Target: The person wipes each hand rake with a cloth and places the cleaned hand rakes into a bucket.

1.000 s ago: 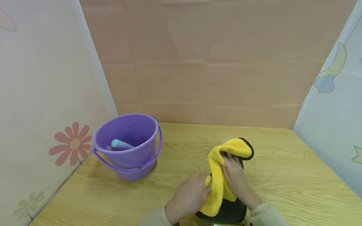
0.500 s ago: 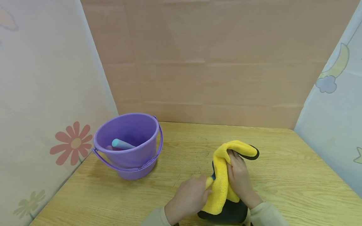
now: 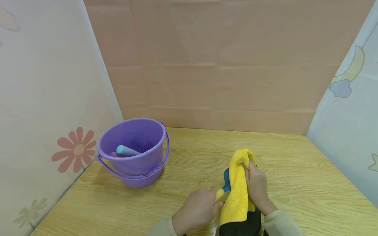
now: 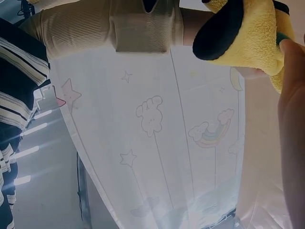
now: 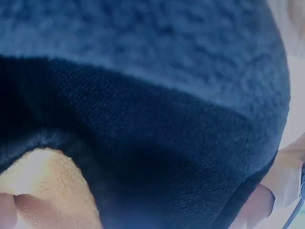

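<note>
1. Yellow cloth (image 3: 238, 193), dark on its reverse, hangs in folds over the near part of the counter (image 3: 310, 183), at about 3 o'clock from my left hand (image 3: 198, 207), with 12 pointing away from me.
2. My left hand is curled round the yellow handle (image 3: 219, 194); the blue head (image 3: 226, 178) beyond it points to about 1 o'clock, partly covered by the cloth.
3. My right hand (image 3: 256, 184), at 2 o'clock from the left, grips a bunch of the cloth near its upper end.
4. To me the step looks like wiping or drying that blue head. I would hold the handle steady and let the right hand do the rubbing, cloth folded round both faces.
5. Working from the tip back towards the handle, then turning to a fresh patch, should serve best.
6. Contact behind the cloth is hidden, so I would judge pressure by feel.
7. The loose lower end might drag; gathering it would help.
8. The purple bucket (image 3: 149, 168) stands well apart, at 10 o'clock from my left hand, a pale blue cylinder (image 3: 127, 151) inside.
</note>
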`<state>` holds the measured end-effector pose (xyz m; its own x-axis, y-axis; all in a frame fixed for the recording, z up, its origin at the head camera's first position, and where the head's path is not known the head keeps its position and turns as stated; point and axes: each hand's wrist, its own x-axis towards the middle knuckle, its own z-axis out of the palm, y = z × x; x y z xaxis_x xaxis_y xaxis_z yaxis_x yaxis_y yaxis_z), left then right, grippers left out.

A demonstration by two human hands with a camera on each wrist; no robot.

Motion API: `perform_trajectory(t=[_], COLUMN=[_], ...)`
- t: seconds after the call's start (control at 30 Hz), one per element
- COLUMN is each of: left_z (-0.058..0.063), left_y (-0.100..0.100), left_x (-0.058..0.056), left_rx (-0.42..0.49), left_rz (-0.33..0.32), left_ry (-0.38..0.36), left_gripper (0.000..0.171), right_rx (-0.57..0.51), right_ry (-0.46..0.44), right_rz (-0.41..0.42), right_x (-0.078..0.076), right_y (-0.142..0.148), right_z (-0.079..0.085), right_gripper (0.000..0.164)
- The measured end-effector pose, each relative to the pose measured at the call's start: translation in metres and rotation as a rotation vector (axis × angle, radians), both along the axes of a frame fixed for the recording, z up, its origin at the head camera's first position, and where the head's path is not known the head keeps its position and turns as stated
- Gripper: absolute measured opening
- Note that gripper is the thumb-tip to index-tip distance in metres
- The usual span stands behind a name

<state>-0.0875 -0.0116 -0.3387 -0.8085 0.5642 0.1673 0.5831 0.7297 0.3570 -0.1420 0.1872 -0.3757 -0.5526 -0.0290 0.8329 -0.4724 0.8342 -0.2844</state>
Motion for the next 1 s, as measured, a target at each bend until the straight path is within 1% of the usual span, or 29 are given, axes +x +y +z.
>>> perform_trajectory(t=[0.1, 0.23, 0.3, 0.43, 0.57, 0.63, 0.7, 0.8, 0.9, 1.0], left_z=[0.001, 0.001, 0.001, 0.001, 0.001, 0.001, 0.001, 0.001, 0.001, 0.001], left_y=[0.000, 0.000, 0.000, 0.000, 0.000, 0.000, 0.000, 0.000, 0.000, 0.001], left_x=[0.000, 0.000, 0.000, 0.000, 0.000, 0.000, 0.000, 0.000, 0.000, 0.000], left_rx=[0.012, 0.005, 0.004, 0.000, -0.008, -0.011, -0.006, -0.003, -0.001, 0.004], left_rz=[-0.001, 0.007, 0.009, 0.001, -0.010, -0.012, -0.012, -0.010, -0.009, 0.008], left_ry=[-0.022, -0.036, -0.040, -0.029, 0.008, 0.021, 0.012, -0.006, -0.013, -0.014], left_gripper=[0.024, 0.024, 0.024, 0.025, 0.025, 0.025, 0.025, 0.025, 0.022, 0.021], right_rx=[-0.057, -0.184, -0.245, -0.356, -0.427, -0.460, -0.511, -0.629, -0.741, -0.820], right_ry=[-0.023, -0.102, -0.141, -0.181, -0.199, -0.228, -0.268, -0.316, -0.305, -0.278], right_rz=[0.019, 0.043, 0.038, 0.017, 0.012, 0.012, 0.020, 0.037, 0.062, 0.077], right_x=[0.000, 0.003, 0.004, 0.006, 0.006, 0.006, 0.006, 0.007, 0.008, 0.008], right_y=[0.000, 0.001, 0.002, 0.002, 0.002, 0.003, 0.003, 0.004, 0.004, 0.004], right_z=[0.001, 0.003, 0.003, 0.005, 0.007, 0.007, 0.007, 0.008, 0.010, 0.014], right_gripper=[0.023, 0.018, 0.019, 0.019, 0.020, 0.020, 0.021, 0.022, 0.022, 0.019])
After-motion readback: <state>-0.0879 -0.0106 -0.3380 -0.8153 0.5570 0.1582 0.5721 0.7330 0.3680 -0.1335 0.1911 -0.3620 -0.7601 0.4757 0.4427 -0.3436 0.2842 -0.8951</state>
